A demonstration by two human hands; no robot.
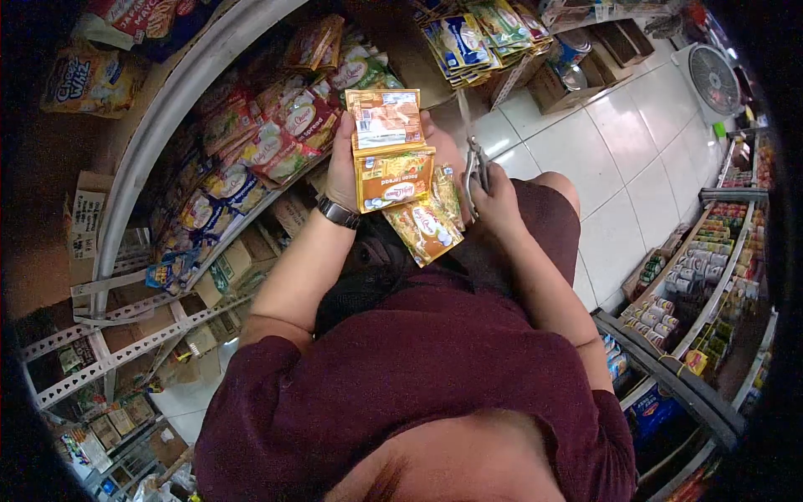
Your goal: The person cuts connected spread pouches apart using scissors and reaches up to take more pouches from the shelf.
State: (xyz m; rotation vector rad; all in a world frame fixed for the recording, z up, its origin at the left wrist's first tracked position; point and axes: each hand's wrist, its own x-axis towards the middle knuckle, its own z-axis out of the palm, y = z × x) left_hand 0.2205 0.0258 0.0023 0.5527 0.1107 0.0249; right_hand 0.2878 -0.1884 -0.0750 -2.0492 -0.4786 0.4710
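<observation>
In the head view my left hand (341,171), with a dark watch on its wrist, is closed around a strip of joined orange sachets (395,177); the lower one reads bacon spread. More loose sachets (425,230) lie on my lap just below the strip. My right hand (499,199) is wrapped around a pair of metal scissors (475,163), held to the right of the strip and apart from it. The scissors' blades point upward and look blurred.
A shelf on the left carries piled spread pouches (288,125) in several colours. Blue and green sachets (481,38) are stacked at the top, beside an open cardboard box (573,79). A fan (709,79) stands on the tiled floor (623,159). Shelves of cans (694,268) line the right.
</observation>
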